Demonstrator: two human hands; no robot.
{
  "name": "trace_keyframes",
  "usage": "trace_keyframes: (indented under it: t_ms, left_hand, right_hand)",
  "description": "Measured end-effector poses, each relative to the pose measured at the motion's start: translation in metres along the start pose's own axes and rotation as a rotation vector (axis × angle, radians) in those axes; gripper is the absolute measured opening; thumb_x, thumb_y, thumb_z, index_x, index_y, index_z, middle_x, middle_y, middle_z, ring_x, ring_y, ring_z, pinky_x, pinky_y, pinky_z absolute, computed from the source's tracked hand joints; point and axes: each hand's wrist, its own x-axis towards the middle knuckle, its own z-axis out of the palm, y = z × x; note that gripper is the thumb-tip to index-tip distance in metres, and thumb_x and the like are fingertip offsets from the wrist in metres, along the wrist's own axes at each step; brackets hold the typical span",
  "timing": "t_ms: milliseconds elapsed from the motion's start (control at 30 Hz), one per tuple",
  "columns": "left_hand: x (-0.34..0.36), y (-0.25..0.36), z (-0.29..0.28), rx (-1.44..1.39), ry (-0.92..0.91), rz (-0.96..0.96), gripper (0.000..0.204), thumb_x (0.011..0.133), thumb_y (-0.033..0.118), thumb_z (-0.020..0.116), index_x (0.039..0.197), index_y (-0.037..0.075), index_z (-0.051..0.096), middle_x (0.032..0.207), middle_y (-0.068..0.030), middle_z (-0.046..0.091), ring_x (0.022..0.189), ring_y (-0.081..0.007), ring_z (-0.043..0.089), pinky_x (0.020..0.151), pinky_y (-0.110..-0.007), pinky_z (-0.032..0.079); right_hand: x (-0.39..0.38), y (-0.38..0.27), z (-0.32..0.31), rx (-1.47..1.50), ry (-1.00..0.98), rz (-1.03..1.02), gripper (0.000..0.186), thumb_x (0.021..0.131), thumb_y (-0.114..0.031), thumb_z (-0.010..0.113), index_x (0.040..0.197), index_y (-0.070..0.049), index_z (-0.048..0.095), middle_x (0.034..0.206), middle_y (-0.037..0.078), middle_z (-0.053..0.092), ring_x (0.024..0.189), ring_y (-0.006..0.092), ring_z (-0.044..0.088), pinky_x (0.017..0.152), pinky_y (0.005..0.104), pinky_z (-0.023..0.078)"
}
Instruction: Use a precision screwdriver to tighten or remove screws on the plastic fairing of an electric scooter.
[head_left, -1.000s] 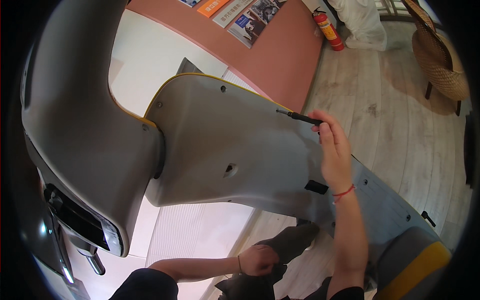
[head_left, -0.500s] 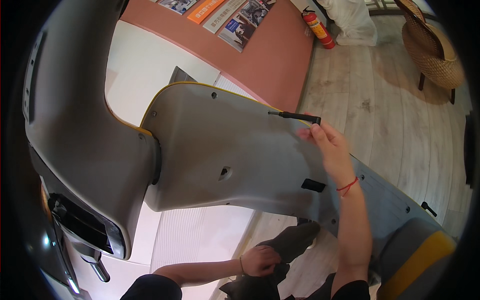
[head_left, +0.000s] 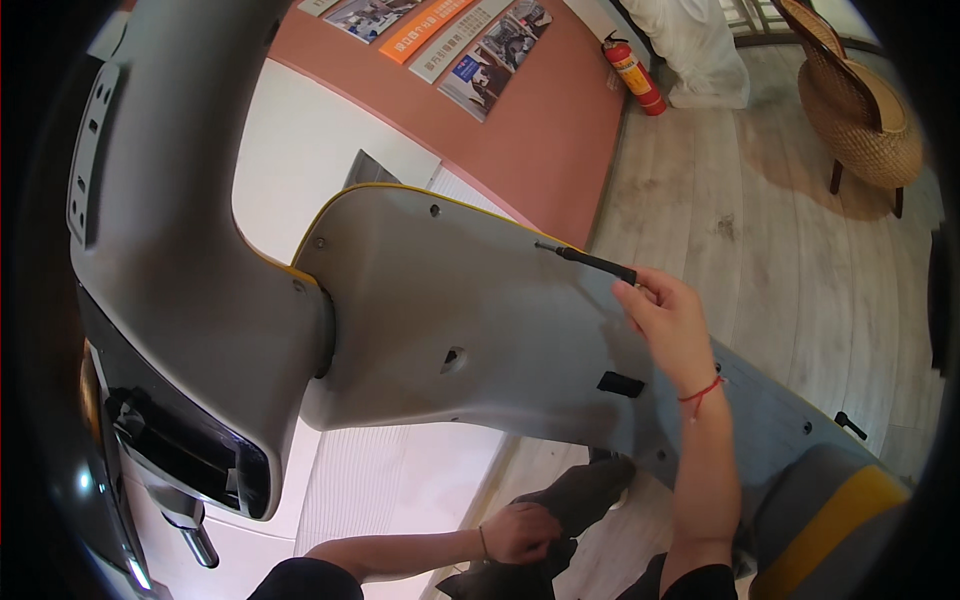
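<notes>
A grey plastic scooter panel [head_left: 480, 300] with a yellow edge and several holes lies beside a curved grey front section [head_left: 180, 150]. My right hand [head_left: 665, 325], a red string on its wrist, pinches the end of a slim black screwdriver-like tool [head_left: 595, 262], whose metal tip meets a small hole near the panel's upper edge. Lower down, my left hand [head_left: 528, 535] is curled on my dark trouser leg [head_left: 570, 495]; whether anything is inside its fingers is hidden. A black rectangular piece [head_left: 620, 383] is on the panel below my right hand.
A red fire extinguisher [head_left: 635, 75] stands by the pink display wall [head_left: 540, 150], near white draped material [head_left: 700, 55]. A woven chair [head_left: 855, 120] is at upper right on the wooden floor [head_left: 770, 270]. A grey and yellow seat [head_left: 820, 530] fills the lower right; a small black lever [head_left: 850, 425] juts out above it.
The whole view has shifted slightly. My right hand and the tool's handle end sit lower in the picture, and the tool slants more. My left hand stays curled on the leg.
</notes>
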Motion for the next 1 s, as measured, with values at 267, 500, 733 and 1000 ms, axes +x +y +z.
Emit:
trace_keyframes:
  t_ms: [267,500,733,1000]
  left_hand:
    - [0.003,-0.001,0.002,0.008,0.018,0.005,0.024,0.079,0.009,0.062,0.102,0.006,0.067,0.11,-0.0088,0.068,0.103,-0.0252,0.065,0.095,-0.04,0.05]
    - [-0.002,-0.003,-0.002,0.039,-0.011,-0.027,0.024,0.078,0.009,0.062,0.101,0.005,0.068,0.11,-0.0087,0.069,0.103,-0.0248,0.065,0.094,-0.039,0.05]
    - [-0.001,-0.001,-0.003,0.07,0.002,-0.015,0.023,0.077,0.009,0.062,0.099,0.006,0.068,0.108,-0.0079,0.069,0.102,-0.0249,0.065,0.093,-0.039,0.051]
    - [-0.001,-0.001,-0.003,0.071,-0.003,-0.023,0.022,0.077,0.008,0.061,0.097,0.005,0.068,0.108,-0.0085,0.07,0.103,-0.0251,0.065,0.093,-0.039,0.051]
  right_hand:
    - [-0.009,0.001,0.014,-0.166,0.217,-0.176,0.025,0.092,-0.015,0.064,0.114,-0.002,0.067,0.064,0.003,0.056,0.058,0.009,0.054,0.055,0.0226,0.043]
    - [-0.007,0.002,0.025,-0.373,0.305,-0.456,0.022,0.09,-0.008,0.065,0.11,-0.003,0.067,0.092,0.011,0.064,0.073,0.0144,0.064,0.062,0.0265,0.05]
    - [0.007,0.022,0.018,0.416,0.209,-0.237,0.024,0.087,0.004,0.063,0.11,0.001,0.067,0.11,0.007,0.063,0.082,0.0119,0.063,0.074,0.0259,0.053]
    - [0.008,0.03,0.022,0.354,0.161,-0.318,0.02,0.095,0.001,0.051,0.107,0.001,0.067,0.12,0.014,0.061,0.094,0.0114,0.061,0.087,0.0253,0.049]
